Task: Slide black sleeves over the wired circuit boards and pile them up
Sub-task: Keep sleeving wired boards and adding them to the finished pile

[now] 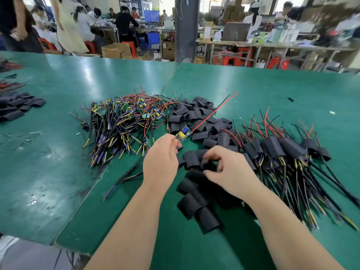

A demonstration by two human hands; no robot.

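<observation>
1. Two bare hands are working over the green bench (pixel 58 152), both near the middle of its near edge.
2. The left hand (pixel 161 154) is pinching one wired circuit board (pixel 183 134) between thumb and curled fingertips, holding it up off the bench.
3. The board's long axis is running from near-left to far-right. Its red wire (pixel 214 112) and a thin black one are sticking out straight toward the far right corner.
4. The right hand (pixel 228 168) is curling its fingers and thumb around one black sleeve (pixel 209 164) at the near end of the loose sleeves.
5. Three heaps are lying across the middle of the bench, each too dense to count:
   - the bare wired boards (pixel 124 121) toward the left;
   - the loose sleeves (pixel 194 117) in the centre, trailing toward the near edge;
   - the sleeved boards (pixel 288 152) toward the right, their cables fanning out toward the near right corner.
6. A fourth, smaller cluster of sleeves (pixel 17 106) is sitting at the left edge.
</observation>
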